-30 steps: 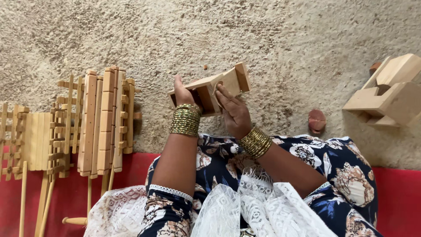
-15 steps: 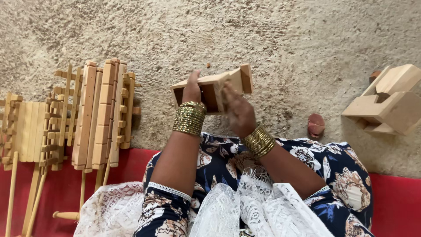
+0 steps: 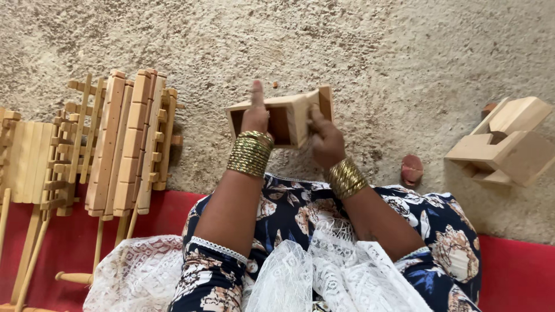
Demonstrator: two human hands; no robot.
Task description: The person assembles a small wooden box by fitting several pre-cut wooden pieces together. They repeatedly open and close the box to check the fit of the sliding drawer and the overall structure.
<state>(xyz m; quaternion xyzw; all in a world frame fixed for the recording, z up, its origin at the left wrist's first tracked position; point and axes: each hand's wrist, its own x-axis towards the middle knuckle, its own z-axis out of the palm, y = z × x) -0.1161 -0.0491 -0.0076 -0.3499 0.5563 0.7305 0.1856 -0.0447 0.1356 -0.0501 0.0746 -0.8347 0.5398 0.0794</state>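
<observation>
Rough sandy floor [image 3: 358, 46] backs both hands: left hand [image 3: 255, 118] and right hand [image 3: 324, 136] clasp a hollow rectangular wooden box [image 3: 292, 115] between them; slatted wooden racks [image 3: 124, 138] lie left of the left hand.

We are seeing no packages, labels, signs or screens anywhere here, near or far, left or right.
</observation>
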